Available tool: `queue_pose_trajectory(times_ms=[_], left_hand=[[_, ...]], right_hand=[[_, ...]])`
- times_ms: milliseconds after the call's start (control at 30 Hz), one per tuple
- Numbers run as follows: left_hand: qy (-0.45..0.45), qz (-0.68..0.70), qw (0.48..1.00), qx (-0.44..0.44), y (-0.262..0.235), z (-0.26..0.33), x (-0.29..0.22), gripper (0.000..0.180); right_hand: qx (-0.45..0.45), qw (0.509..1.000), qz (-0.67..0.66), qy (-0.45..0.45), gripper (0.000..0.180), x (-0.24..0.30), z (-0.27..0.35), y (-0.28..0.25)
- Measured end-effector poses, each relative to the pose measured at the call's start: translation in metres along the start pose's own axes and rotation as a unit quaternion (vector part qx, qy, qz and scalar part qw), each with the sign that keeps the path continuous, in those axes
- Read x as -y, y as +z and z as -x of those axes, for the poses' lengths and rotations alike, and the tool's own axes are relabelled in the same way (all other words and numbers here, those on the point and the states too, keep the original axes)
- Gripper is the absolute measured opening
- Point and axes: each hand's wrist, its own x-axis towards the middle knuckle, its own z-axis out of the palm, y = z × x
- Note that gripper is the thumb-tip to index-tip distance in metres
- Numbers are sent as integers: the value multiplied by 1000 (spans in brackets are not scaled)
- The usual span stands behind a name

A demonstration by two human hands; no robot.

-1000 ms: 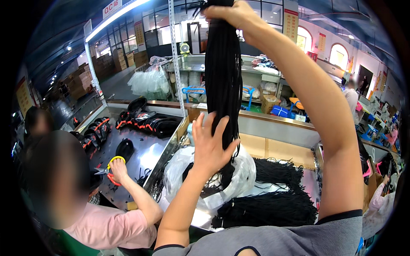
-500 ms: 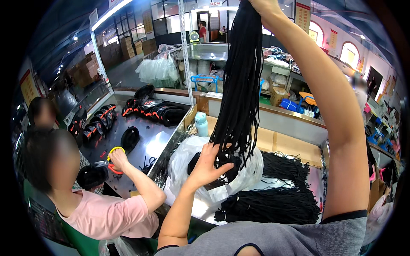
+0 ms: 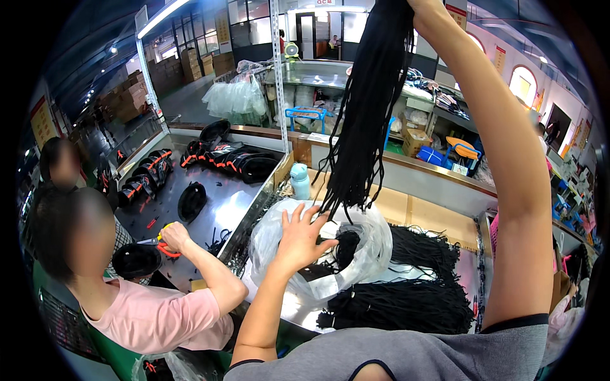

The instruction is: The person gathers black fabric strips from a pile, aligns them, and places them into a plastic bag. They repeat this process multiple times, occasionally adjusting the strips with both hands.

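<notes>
One bundle of black cords (image 3: 365, 120) hung above clear plastic bag (image 3: 318, 254) on table (image 3: 438, 219). Right hand (image 3: 422, 5) fingers clenched round top. Left hand (image 3: 298, 238) fingers spread wide on bag. Cords likely limp, light, tangle-prone; grip bunched top.

**Black cords lifted over a bag**

The right hand (image 3: 424, 5) is holding a cord bundle (image 3: 368, 108) high, its ends dangling over a clear plastic bag (image 3: 318, 244). The left hand (image 3: 300, 236) is resting open on the bag. At left, a co-worker (image 3: 136, 298) is gripping scissors (image 3: 166, 244).
</notes>
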Motion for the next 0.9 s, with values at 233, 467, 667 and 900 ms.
queue_pose_trajectory(times_ms=[233,467,667,900], left_hand=[[-15,285,952,-109,-3,3,-2,40],[49,377,917,-121,-17,17,-24,23],[29,102,988,-115,-4,14,-33,44],[-93,522,848,-7,-5,4,-21,59]], right_hand=[[-28,999,17,35,13,-12,-10,-13],[-75,996,41,27,11,-4,-11,-12],[-44,999,31,5,12,-2,-12,-25],[-53,996,62,30,14,20,9,-36]])
